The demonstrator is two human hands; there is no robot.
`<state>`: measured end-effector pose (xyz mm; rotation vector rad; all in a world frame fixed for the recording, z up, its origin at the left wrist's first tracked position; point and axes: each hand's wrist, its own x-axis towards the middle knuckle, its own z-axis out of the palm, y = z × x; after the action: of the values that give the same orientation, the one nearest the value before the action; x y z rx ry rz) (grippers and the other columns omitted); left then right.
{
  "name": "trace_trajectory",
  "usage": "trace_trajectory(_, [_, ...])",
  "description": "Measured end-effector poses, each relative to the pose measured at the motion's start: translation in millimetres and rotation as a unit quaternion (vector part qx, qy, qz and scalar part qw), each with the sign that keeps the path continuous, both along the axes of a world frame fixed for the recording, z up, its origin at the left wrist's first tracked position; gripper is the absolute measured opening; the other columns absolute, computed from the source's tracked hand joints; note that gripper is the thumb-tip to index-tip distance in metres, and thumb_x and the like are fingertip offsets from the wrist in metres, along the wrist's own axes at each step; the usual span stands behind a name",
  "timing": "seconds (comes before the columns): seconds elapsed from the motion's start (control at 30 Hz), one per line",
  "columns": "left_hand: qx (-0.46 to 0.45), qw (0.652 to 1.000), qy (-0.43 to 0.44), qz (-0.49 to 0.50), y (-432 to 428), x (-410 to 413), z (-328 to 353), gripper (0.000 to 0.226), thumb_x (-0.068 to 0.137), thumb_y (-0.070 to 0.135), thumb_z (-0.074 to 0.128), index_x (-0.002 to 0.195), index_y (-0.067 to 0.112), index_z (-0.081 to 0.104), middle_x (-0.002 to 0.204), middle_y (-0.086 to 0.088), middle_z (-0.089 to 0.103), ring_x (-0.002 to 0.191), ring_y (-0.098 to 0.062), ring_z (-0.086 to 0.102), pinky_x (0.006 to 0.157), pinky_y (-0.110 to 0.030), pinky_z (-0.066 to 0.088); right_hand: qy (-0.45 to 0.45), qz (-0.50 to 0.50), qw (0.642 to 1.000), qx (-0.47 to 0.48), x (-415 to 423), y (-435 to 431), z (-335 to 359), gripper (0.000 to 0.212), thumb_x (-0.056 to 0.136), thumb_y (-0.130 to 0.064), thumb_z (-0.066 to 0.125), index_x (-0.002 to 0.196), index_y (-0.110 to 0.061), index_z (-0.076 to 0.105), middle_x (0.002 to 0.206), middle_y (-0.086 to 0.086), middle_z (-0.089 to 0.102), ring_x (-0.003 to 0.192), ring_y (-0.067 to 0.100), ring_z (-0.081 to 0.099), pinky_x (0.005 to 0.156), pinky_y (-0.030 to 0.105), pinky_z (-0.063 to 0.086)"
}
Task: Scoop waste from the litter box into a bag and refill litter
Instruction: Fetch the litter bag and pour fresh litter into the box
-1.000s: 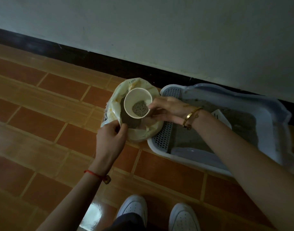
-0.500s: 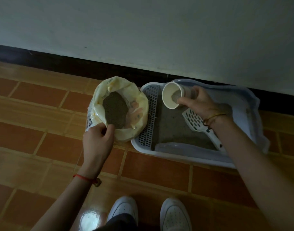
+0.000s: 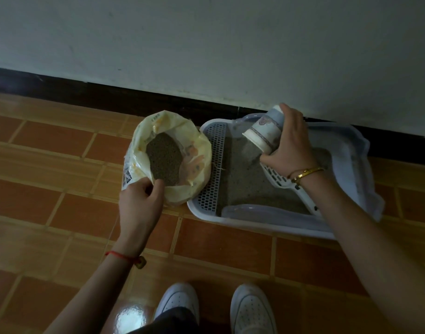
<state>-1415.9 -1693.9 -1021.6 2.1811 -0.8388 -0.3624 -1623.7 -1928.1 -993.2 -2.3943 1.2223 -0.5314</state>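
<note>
Over the litter box [image 3: 254,221], the right hand [image 3: 291,150] has its grip curled round a tilted paper cup [image 3: 264,135]; just left of the box, the left hand [image 3: 140,203] pinches the rim of the open litter bag [image 3: 198,154]

**A home, seen at floor level**

From my feed this looks like a room in a house or flat, not a workplace. The floor [image 3: 69,208] is glossy terracotta-brown tile with paler bands between the tiles. It meets a plain, pale painted wall [image 3: 206,44] along a dark skirting board [image 3: 86,92]. Right by that skirting sits a white plastic cat litter box [image 3: 254,221] with a perforated step [image 3: 212,169] at one end. There is grey litter inside, and a slotted white scoop [image 3: 281,179] lies in it. Just beside the box stands an opened yellow litter bag [image 3: 199,150]. A printed paper cup [image 3: 264,133] is tipped above the box. White sneakers [image 3: 180,302] stand on the tiles, and the light is dim.
</note>
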Motion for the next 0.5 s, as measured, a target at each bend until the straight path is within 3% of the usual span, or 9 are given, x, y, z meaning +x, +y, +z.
trace_trajectory(0.1, [-0.003,1.000,-0.001,0.002,0,0,0,0.048,0.091,0.029,0.052,0.060,-0.007,0.047,0.051,-0.021,0.045,0.047,-0.020,0.034,0.049,-0.034,0.029,-0.014,-0.005,0.999,-0.040,-1,-1,3,0.104,0.058,-0.015,0.080,0.145,-0.006,0.024,0.141,0.017,0.031,0.131,0.030,0.032,0.108,0.043,0.035])
trace_trajectory(0.37, [-0.006,1.000,0.013,0.001,2,1,0,0.050,0.083,0.040,0.047,0.060,-0.004,0.050,0.053,-0.025,0.052,0.046,-0.024,0.041,0.048,-0.036,0.033,-0.023,0.042,0.984,-0.171,10,7,21,0.087,0.070,0.002,0.062,0.146,-0.005,0.022,0.145,0.018,0.030,0.139,0.032,0.025,0.116,0.042,0.025])
trace_trajectory(0.5, [-0.012,1.000,0.014,0.002,3,0,2,0.050,0.085,0.037,0.048,0.056,-0.004,0.046,0.047,-0.012,0.042,0.044,-0.018,0.032,0.048,-0.033,0.028,-0.114,0.043,0.988,-0.095,28,19,32,0.093,0.066,-0.014,0.070,0.145,-0.002,0.023,0.142,0.017,0.031,0.134,0.027,0.031,0.111,0.040,0.034])
